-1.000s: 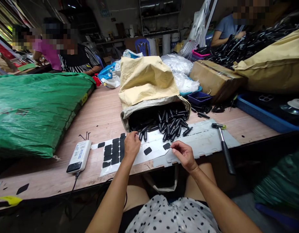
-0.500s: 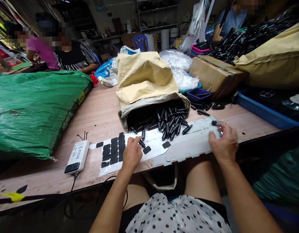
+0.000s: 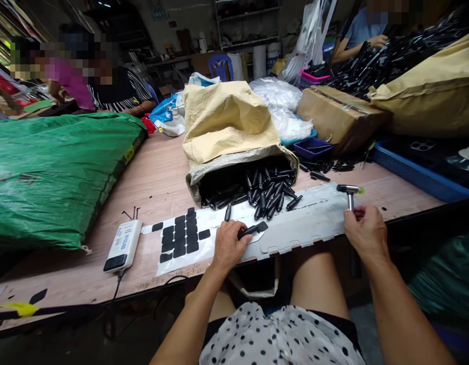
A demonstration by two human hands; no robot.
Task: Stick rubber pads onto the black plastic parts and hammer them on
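My left hand [image 3: 231, 244] is closed around a black pen-like tube [image 3: 248, 231], whose end points right over a black rounded pad [image 3: 262, 226]. In my right hand [image 3: 365, 229] is a small hammer with a metal head [image 3: 350, 190], dark at one end and yellow-green at the other; the handle passes down through my fingers. Another black tube [image 3: 228, 212] lies just beyond my left hand. A sheet with rows of black pads [image 3: 180, 234] lies to its left, with one loose pad [image 3: 204, 234] beside them. A flattened grey board [image 3: 302, 225] lies between my hands.
A tan sack [image 3: 230, 126] spills a heap of black tubes [image 3: 270, 195] onto the table. A green sack [image 3: 59, 177] and a white power bank [image 3: 122, 245] are at left. A cardboard box [image 3: 343, 114] and blue tray [image 3: 420, 172] stand right. Other people sit beyond.
My left hand has moved right with the black tube. My right hand has shifted right and nearer, and the hammer's head now stands clear above it. A person's hand appears at the far pile.
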